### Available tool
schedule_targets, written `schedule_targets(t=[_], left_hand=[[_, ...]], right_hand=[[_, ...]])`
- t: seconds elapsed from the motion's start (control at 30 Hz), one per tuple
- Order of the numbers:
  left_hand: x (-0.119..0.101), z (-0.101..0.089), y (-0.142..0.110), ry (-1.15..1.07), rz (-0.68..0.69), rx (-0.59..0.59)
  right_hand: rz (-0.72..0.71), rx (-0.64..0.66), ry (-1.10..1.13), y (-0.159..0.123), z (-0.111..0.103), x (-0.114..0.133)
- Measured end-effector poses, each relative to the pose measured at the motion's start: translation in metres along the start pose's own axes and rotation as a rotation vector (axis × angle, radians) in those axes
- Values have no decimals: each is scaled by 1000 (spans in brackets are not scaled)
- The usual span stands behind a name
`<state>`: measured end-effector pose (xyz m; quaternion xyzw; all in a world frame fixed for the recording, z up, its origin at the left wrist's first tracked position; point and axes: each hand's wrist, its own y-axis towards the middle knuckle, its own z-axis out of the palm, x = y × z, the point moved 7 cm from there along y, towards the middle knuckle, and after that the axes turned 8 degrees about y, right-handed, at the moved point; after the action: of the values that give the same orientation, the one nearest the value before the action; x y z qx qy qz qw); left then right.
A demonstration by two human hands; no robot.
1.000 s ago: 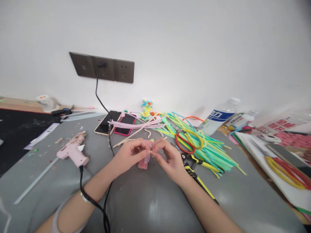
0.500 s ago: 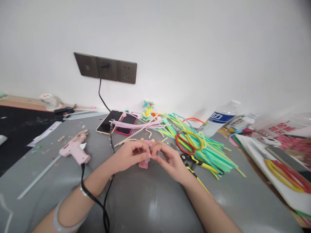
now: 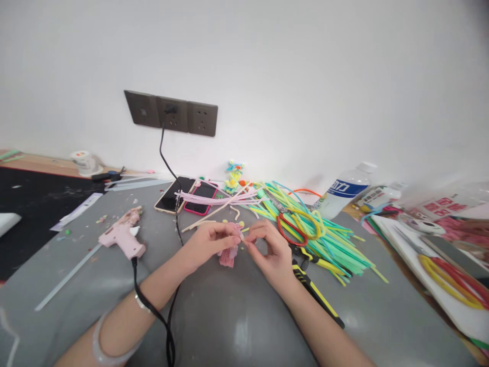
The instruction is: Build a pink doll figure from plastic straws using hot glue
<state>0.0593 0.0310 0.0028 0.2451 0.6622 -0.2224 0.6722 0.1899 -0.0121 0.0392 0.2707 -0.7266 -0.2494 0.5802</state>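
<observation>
At the middle of the table, a small pink fuzzy figure, seemingly made of pipe cleaners, is held by my left hand. Its thumb and fingers close round the upper part and hide some of it. My right hand is beside it, thumb and forefinger pinched close to the left fingertips. Whatever sits in that pinch is too small and pale to name. Just behind the hands lie loose bits of cream pipe cleaner. A pair of yellow and black pliers lies partly under my right wrist.
A pink glue gun lies at left, its black cord running under my left forearm. Two phones, green and yellow pipe cleaners, red-and-yellow-handled scissors and a bottle stand or lie toward the wall.
My fingertips have drawn slightly apart, the right hand shifting right and down. More of the pink figure and the pliers shows. The view has shifted a little.
</observation>
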Motion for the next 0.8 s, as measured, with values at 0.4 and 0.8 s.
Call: schedule_targets(t=[0.4, 0.8], left_hand=[[-9, 3, -2, 17, 56, 0], [-11, 8, -10, 428, 68, 224]], right_hand=[[-40, 90, -47, -3, 5, 3], [284, 428, 242, 0, 9, -18]])
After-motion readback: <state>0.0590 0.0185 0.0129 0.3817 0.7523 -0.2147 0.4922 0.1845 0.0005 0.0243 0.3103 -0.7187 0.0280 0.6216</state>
